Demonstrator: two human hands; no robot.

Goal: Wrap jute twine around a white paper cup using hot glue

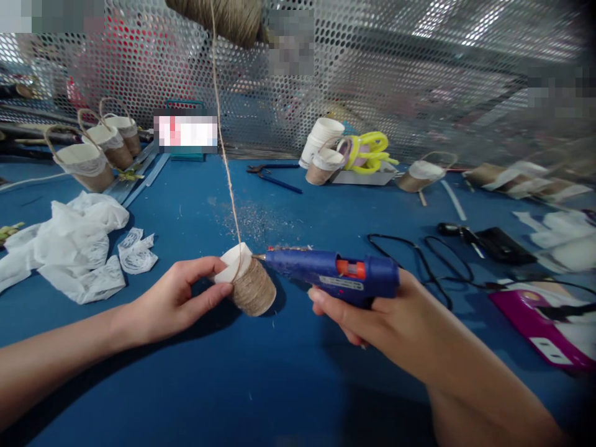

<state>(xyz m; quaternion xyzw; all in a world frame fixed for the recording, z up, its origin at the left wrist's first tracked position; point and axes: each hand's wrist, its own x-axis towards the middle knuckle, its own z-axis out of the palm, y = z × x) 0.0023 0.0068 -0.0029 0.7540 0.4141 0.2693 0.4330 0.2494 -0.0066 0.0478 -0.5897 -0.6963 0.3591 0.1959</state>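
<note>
Twine-wrapped paper cup (254, 287) is tilted over the blue table (288, 385), in front of me; whether it touches, I cannot tell. My left hand (179, 295) pinches its white rim between thumb and index finger. I judge it light and easily crushed, so the rim, gently held, suits best. My right hand (393, 316) is wrapped around the blue glue gun (316, 270), nozzle near the rim. Jute strand (226, 158) rises toward the twine spool (228, 18).

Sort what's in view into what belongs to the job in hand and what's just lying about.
In use:
- twine-wrapped cup (left hand)
- blue glue gun (right hand)
- hanging twine

Seemingly lying about:
- pliers
- white lace
- stacked white cups
- lace-trimmed baskets
</note>
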